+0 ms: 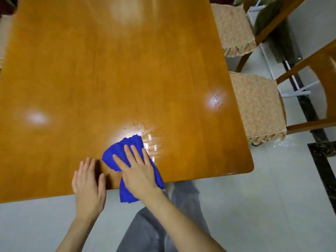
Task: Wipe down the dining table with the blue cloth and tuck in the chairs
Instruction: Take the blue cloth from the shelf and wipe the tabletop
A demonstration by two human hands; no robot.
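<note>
The blue cloth (pixel 118 151) lies crumpled at the near edge of the orange wooden dining table (pixel 109 70), part of it hanging over the edge. My right hand (pixel 138 171) presses flat on the cloth, fingers spread and pointing away from me. My left hand (pixel 89 180) rests flat and empty on the table edge just left of the cloth. Wet streaks and droplets (pixel 151 140) shine on the wood right of the cloth. Two chairs with beige cushions, one nearer (pixel 258 106) and one farther (pixel 232 30), stand at the table's right side, seats sticking out from under it.
A pale tiled floor (pixel 272 206) with a dark border strip (pixel 323 170) runs to the right. My grey trouser legs (pixel 154 230) are below the table edge. Another wet patch (pixel 216 100) glints near the right edge of the table.
</note>
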